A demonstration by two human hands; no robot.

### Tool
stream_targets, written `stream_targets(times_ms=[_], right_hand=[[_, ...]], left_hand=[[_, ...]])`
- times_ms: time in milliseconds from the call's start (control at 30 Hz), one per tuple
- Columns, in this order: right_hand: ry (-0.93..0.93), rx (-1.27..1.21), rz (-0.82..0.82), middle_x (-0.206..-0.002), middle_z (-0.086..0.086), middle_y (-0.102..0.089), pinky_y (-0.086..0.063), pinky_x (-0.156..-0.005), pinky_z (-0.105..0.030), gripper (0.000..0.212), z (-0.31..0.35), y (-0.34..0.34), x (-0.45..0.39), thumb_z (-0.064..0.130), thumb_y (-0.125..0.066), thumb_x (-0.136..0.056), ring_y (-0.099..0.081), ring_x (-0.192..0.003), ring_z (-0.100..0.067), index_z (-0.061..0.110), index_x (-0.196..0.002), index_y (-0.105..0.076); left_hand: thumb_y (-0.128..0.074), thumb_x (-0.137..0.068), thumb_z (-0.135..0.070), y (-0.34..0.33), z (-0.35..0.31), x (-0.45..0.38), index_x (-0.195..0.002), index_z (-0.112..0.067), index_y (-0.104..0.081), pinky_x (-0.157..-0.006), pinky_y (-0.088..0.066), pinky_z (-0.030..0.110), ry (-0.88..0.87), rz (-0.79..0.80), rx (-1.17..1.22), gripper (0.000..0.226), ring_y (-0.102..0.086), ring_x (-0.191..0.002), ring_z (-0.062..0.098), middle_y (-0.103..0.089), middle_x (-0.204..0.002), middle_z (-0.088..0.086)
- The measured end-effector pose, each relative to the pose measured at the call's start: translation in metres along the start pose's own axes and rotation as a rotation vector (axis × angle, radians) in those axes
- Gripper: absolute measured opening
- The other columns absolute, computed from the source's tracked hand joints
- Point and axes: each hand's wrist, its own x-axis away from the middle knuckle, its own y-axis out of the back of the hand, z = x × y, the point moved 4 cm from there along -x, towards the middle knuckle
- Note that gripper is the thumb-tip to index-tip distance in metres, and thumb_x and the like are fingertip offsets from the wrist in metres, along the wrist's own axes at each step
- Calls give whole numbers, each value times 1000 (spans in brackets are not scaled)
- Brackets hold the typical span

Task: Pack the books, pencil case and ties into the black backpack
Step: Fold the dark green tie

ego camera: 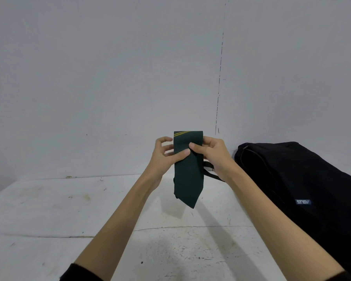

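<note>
A folded dark green tie (187, 175) with two yellow stripes near its top hangs in the air above the table, pointed end down. My left hand (166, 154) pinches its left edge, thumb on the front. My right hand (210, 154) pinches its right edge, thumb across the front. A thin strap of the tie trails out behind my right hand. The black backpack (304, 185) lies on the table to the right of my hands, a small blue logo patch on its side. No books or pencil case show in view.
The white, scuffed table (69, 216) stretches below and to the left of my hands. A plain grey wall (109, 78) stands right behind it, with a thin dark vertical line above the backpack.
</note>
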Motion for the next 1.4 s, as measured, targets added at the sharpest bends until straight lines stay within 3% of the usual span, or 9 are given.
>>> stream_targets(times_ms=[133, 233, 400, 567, 733, 900, 1067, 1267, 1400], right_hand=[[65, -24, -44, -101, -4, -71, -54, -74, -23, 21, 11, -5, -3, 6, -63, -88, -67, -92, -15, 9, -108, -66], [81, -29, -96, -104, -5, -70, -53, -82, -29, 20, 18, -7, -6, 6, -62, -89, -65, -98, -19, 9, -109, -65], [60, -39, -34, -100, -1, -69, -51, -80, -28, 20, 21, -10, -7, 10, -59, -91, -64, -94, -16, 10, -110, -63], [76, -65, -106, -105, -5, -69, -53, -82, -29, 22, 21, -8, -9, 11, -59, -91, -64, -98, -20, 10, -113, -63], [104, -93, -230, -100, -1, -69, -51, -75, -23, 15, 21, -1, -11, 12, -59, -92, -63, -91, -15, 15, -106, -62], [96, -99, -250, -95, 1, -68, -51, -70, -24, 11, 19, -5, -11, 13, -59, -92, -63, -85, -13, 16, -103, -60], [69, -94, -249, -102, -4, -69, -53, -86, -41, 11, 19, -6, -13, 14, -61, -91, -64, -97, -25, 17, -101, -62], [28, -97, -205, -105, -7, -69, -53, -87, -40, 22, 17, -4, -12, 14, -61, -91, -63, -98, -25, 10, -112, -62], [12, -147, -177, -105, -8, -68, -54, -76, -35, 26, 18, -5, -10, 14, -60, -91, -64, -91, -22, 7, -116, -61]], left_hand=[[-71, -84, -27, -11, 11, 6, -119, -19, -55, -85, -54, 28, 99, 280, -164, 40, -65, -103, 16, -68, -113, 0], [-63, -89, -25, -15, 19, 9, -109, -21, -56, -69, -53, 22, 116, 266, -188, 21, -65, -92, 14, -68, -104, -2], [-63, -90, -23, -17, 21, 11, -98, -28, -56, -67, -55, 20, 114, 209, -154, 12, -65, -85, 6, -67, -97, -8], [-69, -84, -28, -16, 21, 14, -117, -24, -47, -70, -55, 23, 11, 88, -156, 40, -61, -99, 11, -61, -109, -11], [-77, -75, -34, -2, 16, 17, -88, -22, -57, -63, -49, 12, -212, -294, -356, 26, -59, -78, 4, -62, -85, -13], [-70, -84, -18, -3, 25, 14, -90, -17, -68, -75, -54, 20, -104, -241, -181, 6, -66, -83, 12, -69, -85, -6], [-61, -90, -8, -10, 29, 13, -105, -11, -66, -85, -55, 28, -9, -117, -53, 16, -64, -99, 20, -68, -104, 4], [-65, -87, -11, -8, 25, 9, -112, -25, -47, -81, -52, 30, 21, -165, -113, 34, -62, -97, 22, -62, -105, 2], [-66, -87, -10, -3, 15, 5, -119, -25, -51, -79, -52, 28, -40, -131, -225, 39, -64, -92, 23, -57, -111, -3]])
